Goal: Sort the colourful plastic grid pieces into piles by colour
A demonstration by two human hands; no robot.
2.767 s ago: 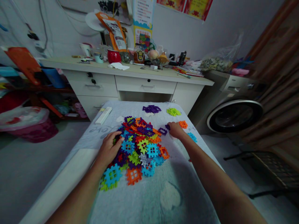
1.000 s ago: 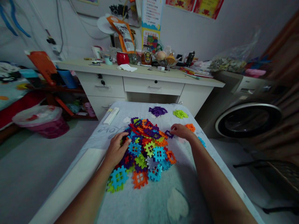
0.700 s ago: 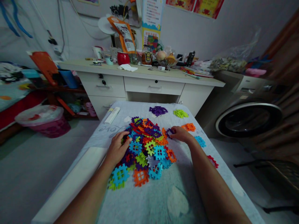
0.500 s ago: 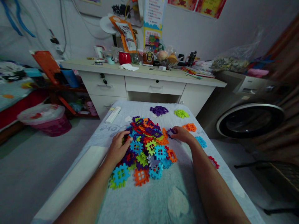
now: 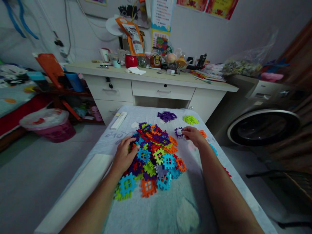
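A heap of mixed plastic interlocking tiles [image 5: 156, 156] in blue, orange, green, red and purple lies on the cloth-covered table. My left hand [image 5: 126, 154] rests against the heap's left side, thumb and fingers apart, gripping nothing. Off the heap's right side, my right hand [image 5: 192, 135] pinches a purple square frame tile [image 5: 179, 132] by its right edge. Beyond it sit a purple pile [image 5: 167, 116] and a lime green pile [image 5: 190, 120] of tiles. Orange tiles [image 5: 202, 133], blue tiles [image 5: 214, 149] and a red tile [image 5: 227, 171] show partly behind my right arm.
A long white box [image 5: 119, 121] lies at the table's far left corner. Behind the table stands a white desk [image 5: 156, 85] crowded with jars and bags. A washing machine [image 5: 263, 110] is at the right, a lined pink bin [image 5: 48, 125] at the left.
My right hand has moved away from the heap, up and to the right, carrying the purple frame tile toward the far piles. My left hand stays at the heap.
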